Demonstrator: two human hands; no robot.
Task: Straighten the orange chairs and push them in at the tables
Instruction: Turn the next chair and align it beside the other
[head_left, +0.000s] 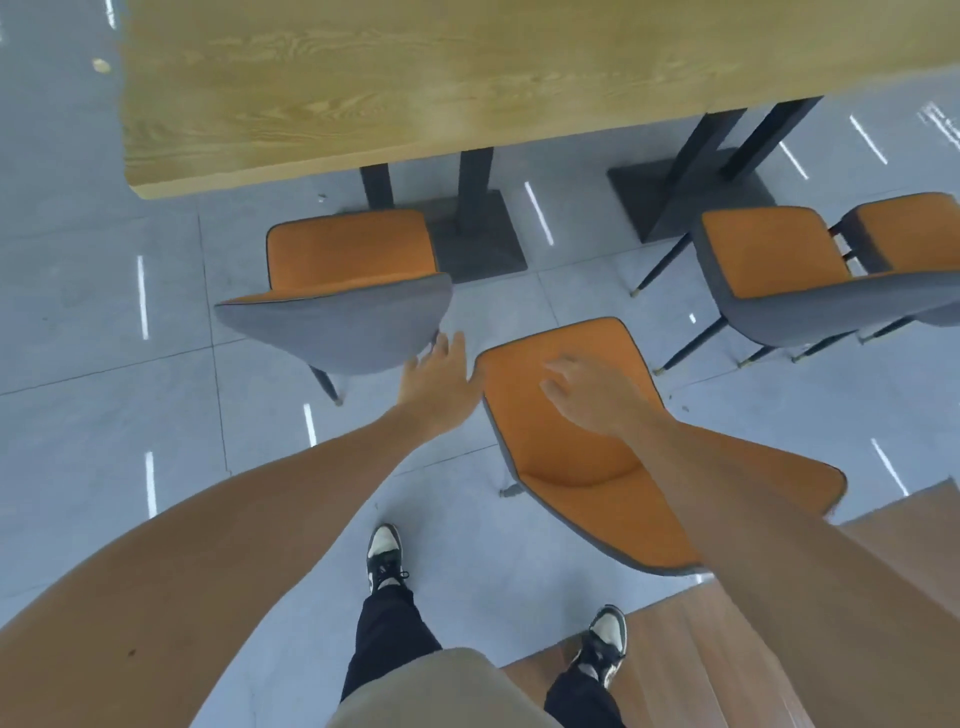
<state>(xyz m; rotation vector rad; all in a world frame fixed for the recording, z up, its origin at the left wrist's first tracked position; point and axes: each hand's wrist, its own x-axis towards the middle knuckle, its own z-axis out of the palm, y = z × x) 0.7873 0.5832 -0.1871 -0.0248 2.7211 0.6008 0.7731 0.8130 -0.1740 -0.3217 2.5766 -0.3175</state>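
An orange chair with a grey back (340, 291) faces the light wooden table (467, 78), its seat short of the table edge. A second orange chair (582, 457) stands turned around in the aisle, its seat toward the table and its backrest toward me at the lower right. My left hand (441, 387) is open between the two chairs, close to the first chair's grey back corner. My right hand (592, 392) hovers open over the turned chair's seat. Whether it touches the seat is unclear. Two more orange chairs (779, 270) (909, 234) stand at the right.
Black table posts on flat bases (478, 234) (691, 192) stand under the table. A brown wooden table surface (727, 649) lies at the lower right beside my feet. Grey tiled floor (104, 338) spreads to the left.
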